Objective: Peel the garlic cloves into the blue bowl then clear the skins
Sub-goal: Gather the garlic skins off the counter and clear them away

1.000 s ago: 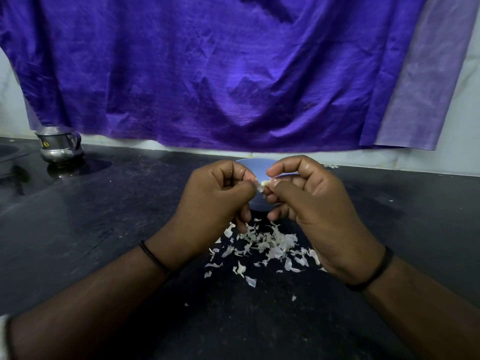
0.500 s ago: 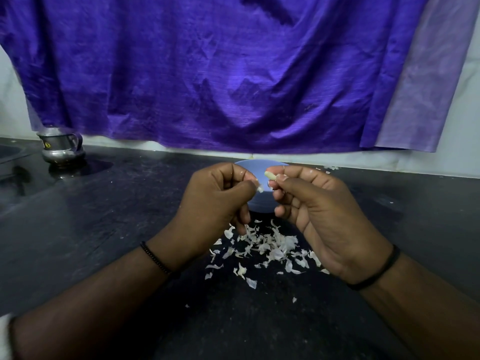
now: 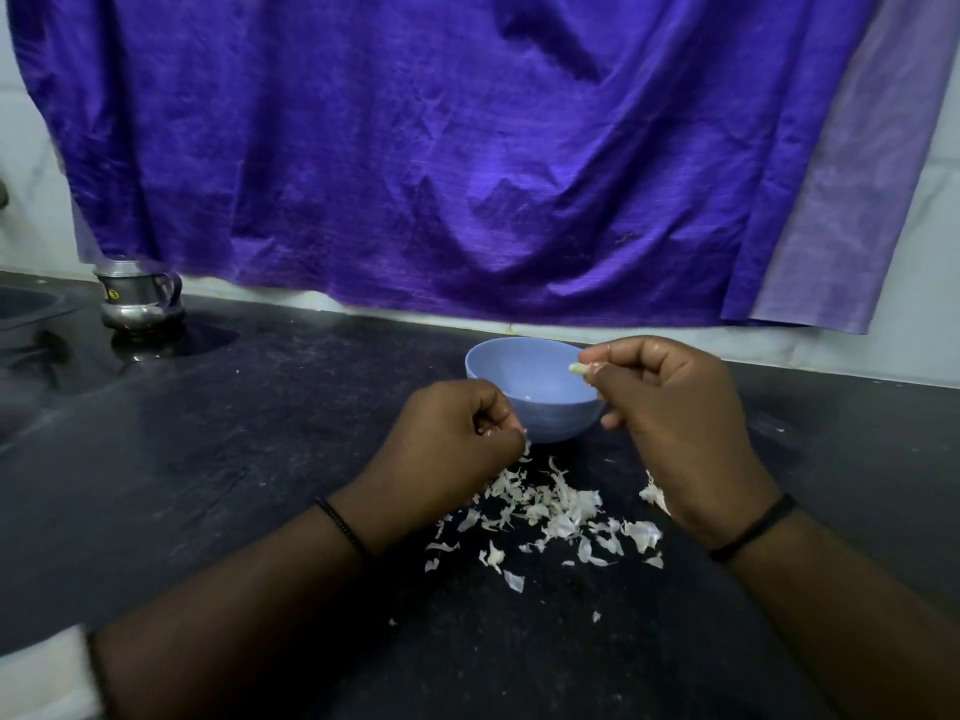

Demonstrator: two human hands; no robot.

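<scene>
A blue bowl stands on the black counter, at the middle of the head view. My right hand pinches a small pale garlic clove between thumb and forefinger, right over the bowl's right rim. My left hand is lower, in front of the bowl's left side, with fingers curled round bits of white garlic skin. A pile of white skins lies scattered on the counter between my wrists. What is inside the bowl is mostly hidden, apart from a white speck.
A small steel jug stands at the far left of the black counter, near a sink edge. A purple cloth hangs on the wall behind the bowl.
My hands have parted. The right hand carried the clove up and right over the bowl. The left hand dropped towards the skin pile, holding skin.
</scene>
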